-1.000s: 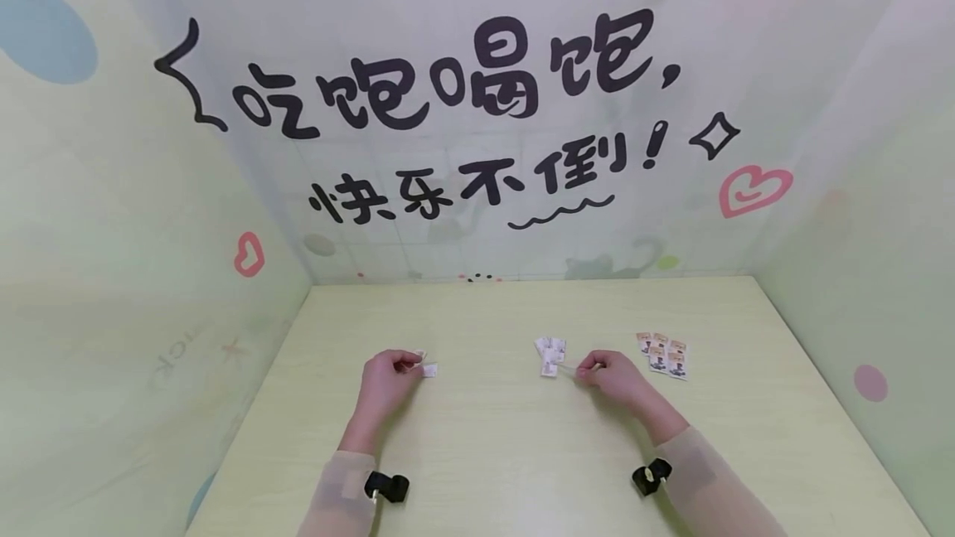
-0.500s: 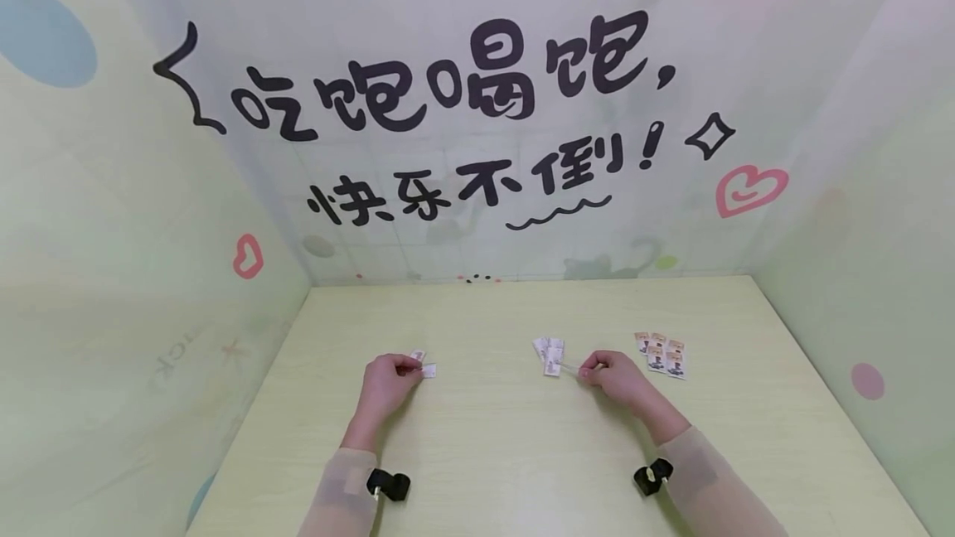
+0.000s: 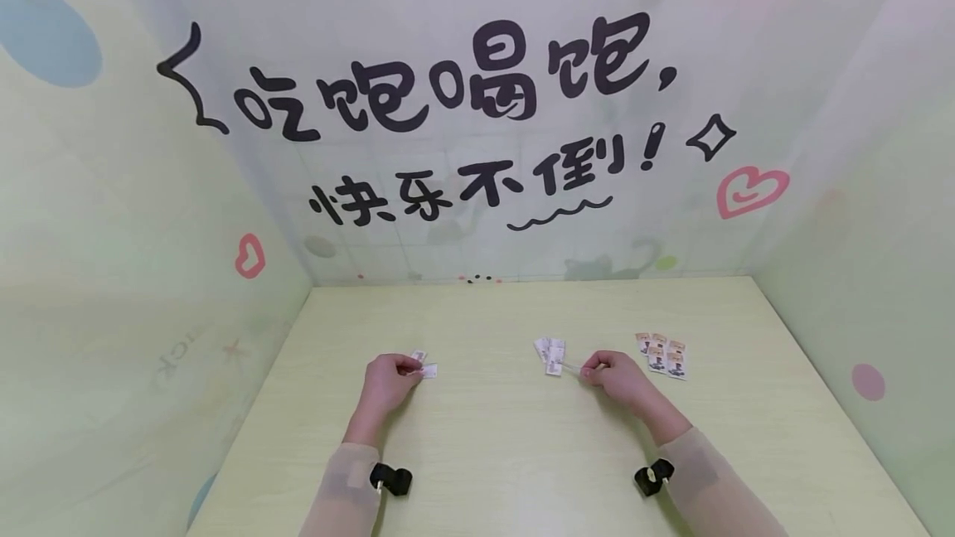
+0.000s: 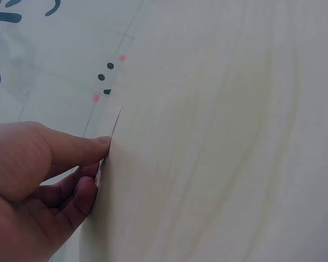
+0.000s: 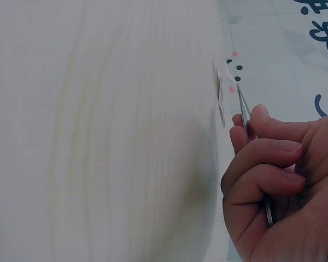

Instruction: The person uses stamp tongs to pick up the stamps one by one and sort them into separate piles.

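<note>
With thumb and fingers my left hand [image 3: 389,379] pinches a thin, small printed paper piece [image 3: 429,370], seen edge-on in the left wrist view. A second such piece [image 3: 419,355] shows just past the fingertips. My right hand [image 3: 615,376] grips slim metal tweezers [image 5: 242,103] between thumb and fingers. In the head view, the tweezers' tips reach the front white printed piece [image 3: 555,367] of a small overlapping pile [image 3: 543,346]. Whether the tips pinch that piece or only touch it, I cannot tell.
Right of my right hand lies a group of several orange-and-white printed pieces [image 3: 666,356] on the pale wooden table [image 3: 477,437]. Light fabric walls with lettering enclose the table at the back and both sides.
The front white piece by the tweezers has shifted slightly right on its pile. My left fingers have settled lower over their paper pieces. Both hands otherwise stay in place.
</note>
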The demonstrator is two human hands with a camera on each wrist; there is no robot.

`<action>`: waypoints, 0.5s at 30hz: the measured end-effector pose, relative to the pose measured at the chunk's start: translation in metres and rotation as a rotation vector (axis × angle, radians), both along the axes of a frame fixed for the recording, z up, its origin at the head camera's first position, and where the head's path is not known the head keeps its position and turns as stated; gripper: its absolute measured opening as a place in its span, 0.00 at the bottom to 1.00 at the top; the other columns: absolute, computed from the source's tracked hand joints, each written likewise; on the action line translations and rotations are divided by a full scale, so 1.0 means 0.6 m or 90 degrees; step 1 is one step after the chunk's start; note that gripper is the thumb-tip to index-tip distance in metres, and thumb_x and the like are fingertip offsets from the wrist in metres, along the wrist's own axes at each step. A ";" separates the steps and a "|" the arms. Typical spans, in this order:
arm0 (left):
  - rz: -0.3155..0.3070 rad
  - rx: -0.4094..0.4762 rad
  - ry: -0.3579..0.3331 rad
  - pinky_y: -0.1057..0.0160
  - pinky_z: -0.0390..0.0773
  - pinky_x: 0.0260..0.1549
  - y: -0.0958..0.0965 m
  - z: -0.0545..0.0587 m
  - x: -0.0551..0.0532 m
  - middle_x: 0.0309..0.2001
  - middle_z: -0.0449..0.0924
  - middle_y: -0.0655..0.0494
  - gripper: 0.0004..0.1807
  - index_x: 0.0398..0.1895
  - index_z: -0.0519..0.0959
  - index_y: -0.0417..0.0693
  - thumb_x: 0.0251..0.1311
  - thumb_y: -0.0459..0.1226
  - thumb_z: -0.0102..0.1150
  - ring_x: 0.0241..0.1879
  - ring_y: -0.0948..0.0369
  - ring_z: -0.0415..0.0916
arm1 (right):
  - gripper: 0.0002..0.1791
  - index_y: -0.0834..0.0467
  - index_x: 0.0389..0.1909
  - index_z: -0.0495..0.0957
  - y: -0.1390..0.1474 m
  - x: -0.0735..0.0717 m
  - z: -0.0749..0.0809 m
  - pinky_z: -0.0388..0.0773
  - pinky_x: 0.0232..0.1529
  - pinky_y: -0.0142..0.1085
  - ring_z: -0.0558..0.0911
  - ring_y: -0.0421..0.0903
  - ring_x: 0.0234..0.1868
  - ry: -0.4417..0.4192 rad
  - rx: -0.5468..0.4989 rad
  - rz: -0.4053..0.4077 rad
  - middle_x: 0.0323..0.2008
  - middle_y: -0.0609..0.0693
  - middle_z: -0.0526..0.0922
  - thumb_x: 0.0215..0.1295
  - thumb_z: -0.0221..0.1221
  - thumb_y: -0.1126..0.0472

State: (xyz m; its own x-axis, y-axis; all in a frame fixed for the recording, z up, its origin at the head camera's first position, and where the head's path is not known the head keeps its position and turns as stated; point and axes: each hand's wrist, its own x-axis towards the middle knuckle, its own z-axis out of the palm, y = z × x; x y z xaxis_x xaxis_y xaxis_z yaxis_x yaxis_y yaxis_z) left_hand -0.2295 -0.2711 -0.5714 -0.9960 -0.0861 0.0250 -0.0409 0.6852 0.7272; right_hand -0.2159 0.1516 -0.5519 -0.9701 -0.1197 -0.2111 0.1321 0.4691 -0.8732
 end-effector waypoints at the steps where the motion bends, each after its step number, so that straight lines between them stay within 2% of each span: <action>1: 0.001 0.000 -0.002 0.56 0.80 0.40 0.000 0.000 0.000 0.35 0.86 0.51 0.05 0.39 0.90 0.39 0.61 0.28 0.74 0.37 0.56 0.80 | 0.04 0.63 0.38 0.82 0.000 0.000 0.000 0.67 0.39 0.40 0.72 0.49 0.37 0.001 0.000 0.001 0.37 0.53 0.79 0.74 0.63 0.65; 15: -0.006 -0.009 -0.010 0.54 0.81 0.41 -0.002 0.004 -0.001 0.35 0.86 0.52 0.05 0.39 0.90 0.40 0.61 0.28 0.75 0.37 0.56 0.80 | 0.04 0.63 0.39 0.82 0.007 -0.003 -0.006 0.68 0.38 0.40 0.73 0.48 0.37 0.000 0.003 -0.004 0.38 0.53 0.80 0.74 0.62 0.66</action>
State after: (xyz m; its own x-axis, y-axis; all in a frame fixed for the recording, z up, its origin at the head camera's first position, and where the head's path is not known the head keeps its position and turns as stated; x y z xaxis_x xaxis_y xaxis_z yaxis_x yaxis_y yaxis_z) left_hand -0.2302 -0.2723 -0.5690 -0.9970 -0.0766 0.0108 -0.0458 0.6963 0.7163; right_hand -0.2177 0.1559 -0.5556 -0.9708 -0.1120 -0.2120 0.1357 0.4722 -0.8710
